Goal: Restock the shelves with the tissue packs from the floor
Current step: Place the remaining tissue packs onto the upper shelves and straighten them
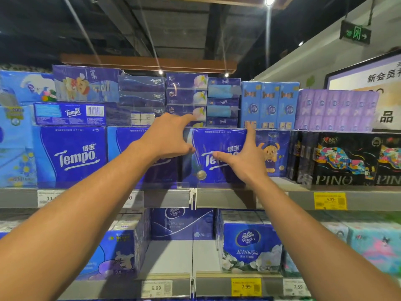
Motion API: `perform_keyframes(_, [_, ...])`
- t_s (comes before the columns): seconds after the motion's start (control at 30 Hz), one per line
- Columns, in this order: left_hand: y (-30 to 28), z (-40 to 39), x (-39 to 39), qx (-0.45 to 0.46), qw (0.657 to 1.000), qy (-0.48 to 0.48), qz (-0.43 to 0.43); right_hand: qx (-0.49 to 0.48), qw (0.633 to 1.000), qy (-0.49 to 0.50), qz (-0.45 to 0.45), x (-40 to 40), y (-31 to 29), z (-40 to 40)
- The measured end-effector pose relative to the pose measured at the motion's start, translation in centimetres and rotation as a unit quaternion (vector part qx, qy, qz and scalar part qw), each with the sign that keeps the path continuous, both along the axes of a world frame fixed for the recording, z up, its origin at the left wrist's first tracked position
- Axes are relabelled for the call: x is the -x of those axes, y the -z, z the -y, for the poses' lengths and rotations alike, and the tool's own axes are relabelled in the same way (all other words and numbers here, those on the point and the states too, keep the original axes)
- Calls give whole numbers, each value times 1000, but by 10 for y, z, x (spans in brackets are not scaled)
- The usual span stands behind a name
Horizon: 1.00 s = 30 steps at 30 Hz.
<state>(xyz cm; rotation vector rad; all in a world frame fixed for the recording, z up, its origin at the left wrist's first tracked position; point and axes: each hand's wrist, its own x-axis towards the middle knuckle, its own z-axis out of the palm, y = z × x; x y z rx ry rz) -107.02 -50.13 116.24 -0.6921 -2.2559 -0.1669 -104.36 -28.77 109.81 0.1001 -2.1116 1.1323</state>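
— Where is the pack?
— The Tempo pack (219,157) stands on the upper shelf (223,197), between another Tempo pack (69,156) and a bear pack (272,154).
— And the hands?
— The left hand (168,136) grips its top left corner; the right hand (245,156) lies flat on its front, fingers straight.
— The room?
— A shop aisle: dark ceiling, an exit sign (355,33), price tags (329,200) along the shelf edges.

The left hand (169,137) hid the tissue pack (219,157) top-left corner; price tags (156,288) beneath it were blurred.
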Motion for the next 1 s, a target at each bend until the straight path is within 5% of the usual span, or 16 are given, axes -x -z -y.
perform_keyframes(1.0, [-3,-22,-32,25,996,-80,9,5,992,-125,26,4,23,-26])
